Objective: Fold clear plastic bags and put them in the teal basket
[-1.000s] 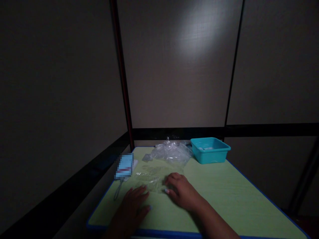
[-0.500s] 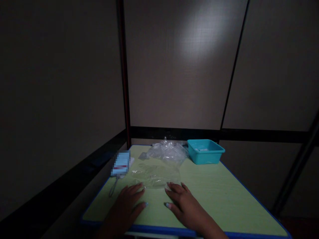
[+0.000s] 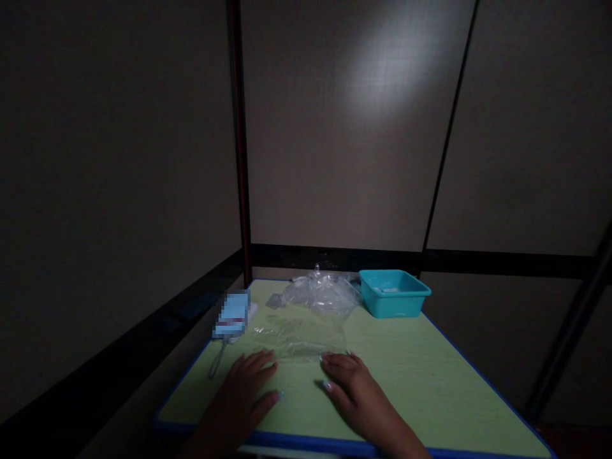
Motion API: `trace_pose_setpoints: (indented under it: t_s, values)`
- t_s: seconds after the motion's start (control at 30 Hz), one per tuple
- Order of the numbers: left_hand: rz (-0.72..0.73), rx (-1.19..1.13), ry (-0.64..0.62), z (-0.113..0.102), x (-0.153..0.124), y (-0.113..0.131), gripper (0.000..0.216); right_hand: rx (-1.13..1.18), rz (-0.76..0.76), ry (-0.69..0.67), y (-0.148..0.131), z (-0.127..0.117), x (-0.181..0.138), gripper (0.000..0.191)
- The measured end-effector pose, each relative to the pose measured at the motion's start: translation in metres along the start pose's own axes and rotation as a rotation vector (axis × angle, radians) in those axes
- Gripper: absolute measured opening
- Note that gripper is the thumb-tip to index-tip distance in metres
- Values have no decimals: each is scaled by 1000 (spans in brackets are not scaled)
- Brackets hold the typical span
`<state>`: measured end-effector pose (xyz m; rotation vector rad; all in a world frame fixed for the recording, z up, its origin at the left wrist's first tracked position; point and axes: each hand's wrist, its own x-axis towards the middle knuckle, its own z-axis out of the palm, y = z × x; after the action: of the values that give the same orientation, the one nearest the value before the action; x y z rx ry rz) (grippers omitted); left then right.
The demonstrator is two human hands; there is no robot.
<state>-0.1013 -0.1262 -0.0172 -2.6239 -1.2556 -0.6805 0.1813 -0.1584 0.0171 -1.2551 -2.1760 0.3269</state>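
A clear plastic bag (image 3: 306, 335) lies spread flat on the pale green table (image 3: 430, 382) in front of me. My left hand (image 3: 243, 395) rests palm down at the bag's near left corner, its fingers stretched out and its thumb apart. At the near right corner, the fingertips of my right hand (image 3: 351, 386) touch the bag's edge; that hand is open too, with the thumb raised a little off the table. Behind the flat bag sits a crumpled heap of clear plastic bags (image 3: 325, 290).
A turquoise plastic basin (image 3: 394, 303) with something pale inside stands at the back right. On the left edge lies a phone-like item (image 3: 233, 313), blurred out, with a grey strap (image 3: 217, 360). Dark wall panels (image 3: 335, 127) enclose the table's back and left.
My right hand has shifted very slightly, with its thumb moving up and to the right. The left hand and the flat bag look almost the same.
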Motion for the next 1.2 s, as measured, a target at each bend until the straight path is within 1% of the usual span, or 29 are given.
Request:
trace_pose_setpoints:
  t_s: [0.1,0.2,0.3,0.4,0.5,0.57,0.67,0.73,0.77,0.9,0.97,1.03,1.13,1.2]
  values:
    - [2,-5,-22,0,0,-1,38,123,-19,110,5,2,-1,32]
    - [1,-19,-48,0,0,-2,37,265,-10,169,7,1,-1,29]
    - [4,-38,-46,1,1,-3,35,384,49,208,8,-2,1,34]
    - [24,-50,-2,2,1,-4,38,465,128,244,10,-3,2,38]
    - [42,-67,39,2,1,-5,41,493,162,267,14,-4,3,39]
    - [52,-91,65,1,0,-6,36,497,177,276,17,-3,3,39]
    - [78,-168,119,1,0,-9,30,487,190,283,18,-2,2,29]
    - [101,-252,155,1,2,-10,27,466,162,277,18,-2,0,21]
    - [107,-302,167,1,3,-11,26,444,147,270,19,-2,-1,22]
    - [42,-504,153,-4,8,-8,22,283,163,238,26,-4,-9,46]
    - [-7,-594,128,-9,10,-5,24,203,155,211,31,-6,-13,47]
    - [-59,-666,106,-13,13,-2,25,146,114,164,34,-10,-16,50]
    - [-175,-715,105,-20,19,3,25,102,64,69,34,-15,-19,68]
    - [-247,-719,127,-24,25,6,25,84,69,28,33,-17,-20,75]
